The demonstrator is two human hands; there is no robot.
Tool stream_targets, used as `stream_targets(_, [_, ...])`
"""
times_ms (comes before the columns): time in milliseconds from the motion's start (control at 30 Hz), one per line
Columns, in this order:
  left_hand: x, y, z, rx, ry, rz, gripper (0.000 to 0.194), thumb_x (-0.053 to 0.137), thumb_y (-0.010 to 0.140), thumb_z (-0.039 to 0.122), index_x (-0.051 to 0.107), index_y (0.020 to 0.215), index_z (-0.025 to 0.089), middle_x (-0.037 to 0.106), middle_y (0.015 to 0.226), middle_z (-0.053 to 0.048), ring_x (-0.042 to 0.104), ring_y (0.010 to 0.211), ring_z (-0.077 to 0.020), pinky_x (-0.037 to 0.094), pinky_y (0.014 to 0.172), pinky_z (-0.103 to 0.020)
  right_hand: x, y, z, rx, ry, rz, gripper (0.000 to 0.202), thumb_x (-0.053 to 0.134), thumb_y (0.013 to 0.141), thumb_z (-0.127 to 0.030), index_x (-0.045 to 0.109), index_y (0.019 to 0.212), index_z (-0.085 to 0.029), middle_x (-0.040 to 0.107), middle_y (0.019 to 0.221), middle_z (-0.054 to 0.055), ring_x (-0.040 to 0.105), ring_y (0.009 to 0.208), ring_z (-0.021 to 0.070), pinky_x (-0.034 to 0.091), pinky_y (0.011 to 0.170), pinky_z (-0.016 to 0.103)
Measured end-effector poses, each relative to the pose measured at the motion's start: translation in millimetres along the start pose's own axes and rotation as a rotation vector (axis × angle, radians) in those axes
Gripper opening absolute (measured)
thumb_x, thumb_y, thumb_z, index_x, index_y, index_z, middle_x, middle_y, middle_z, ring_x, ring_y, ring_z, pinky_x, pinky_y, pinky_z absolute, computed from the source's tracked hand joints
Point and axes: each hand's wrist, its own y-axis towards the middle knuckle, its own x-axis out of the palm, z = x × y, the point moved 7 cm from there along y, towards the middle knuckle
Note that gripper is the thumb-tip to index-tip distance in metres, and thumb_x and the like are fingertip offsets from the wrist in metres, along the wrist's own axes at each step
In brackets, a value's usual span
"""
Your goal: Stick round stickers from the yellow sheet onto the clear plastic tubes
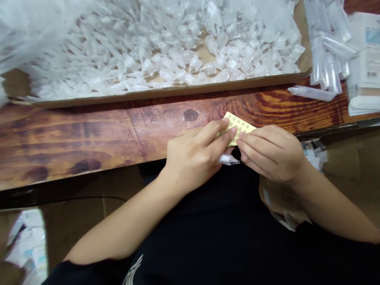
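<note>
Sheet (240, 126), yellow with dark marks (243, 124), gripped by left fingers (213, 130) and right fingers (263, 143)

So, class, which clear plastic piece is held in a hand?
The clear plastic piece poking from the left hand, below the yellow sheet; the others lie in the cardboard box or beside its right end.

Two hands (196, 158) (273, 152) — one yellow sheet (242, 124), one table (118, 134)
</note>
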Motion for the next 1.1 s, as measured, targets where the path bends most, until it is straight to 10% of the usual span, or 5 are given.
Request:
stream_targets(700, [8.1, 29, -24, -0.209, -0.345, -0.299, 0.047, 0.074, 0.085, 0.048, 0.072, 0.125, 0.024, 0.068, 0.134, -0.009, 0.072, 0.103, -0.0280, 0.056, 0.073, -0.034, -24, 0, 16, 0.241, -0.090, 0.231, 0.018, 0.066, 0.085, -0.007, 0.071, 0.096, -0.020, 0.080, 0.093, 0.006, 0.076, 0.082, 0.0192, 0.063, 0.077, 0.031])
stream_targets(833, [-7.7, 40, -51, -0.562, -0.867, -0.015, 0.024, 0.065, 0.092, 0.040, 0.080, 0.091, 0.021, 0.074, 0.096, -0.007, 0.069, 0.087, -0.0193, 0.055, 0.077, -0.031, -18, 5, 24, 0.307, -0.128, 0.250, 0.019, 0.060, 0.086, -0.004, 0.071, 0.094, -0.017, 0.080, 0.096, 0.008, 0.077, 0.087, 0.0188, 0.064, 0.082, 0.030])
stream_targets(933, [-10.4, 35, -59, -0.918, -1.341, 0.136, 0.047, 0.052, 0.099, 0.039, 0.072, 0.063, 0.018, 0.067, 0.069, -0.006, 0.063, 0.068, -0.0143, 0.053, 0.064, -0.025, -17, 18, 29, 0.313, -0.081, 0.309, 0.018, 0.057, 0.088, -0.004, 0.070, 0.090, -0.017, 0.079, 0.092, 0.008, 0.077, 0.084, 0.0182, 0.065, 0.079, 0.030])
stream_targets(1100, [-3.1, 23, -37, -1.459, -1.836, 0.067, 0.057, 0.041, 0.104, 0.036, 0.057, 0.054, 0.014, 0.039, 0.042, 0.002, 0.032, 0.033, -0.0044, 0.024, 0.031, -0.013, -47, 37, -7, 0.189, 0.064, 0.537, 0.024, 0.065, 0.086, -0.005, 0.069, 0.104, -0.020, 0.078, 0.098, 0.006, 0.076, 0.090, 0.0193, 0.067, 0.080, 0.034])
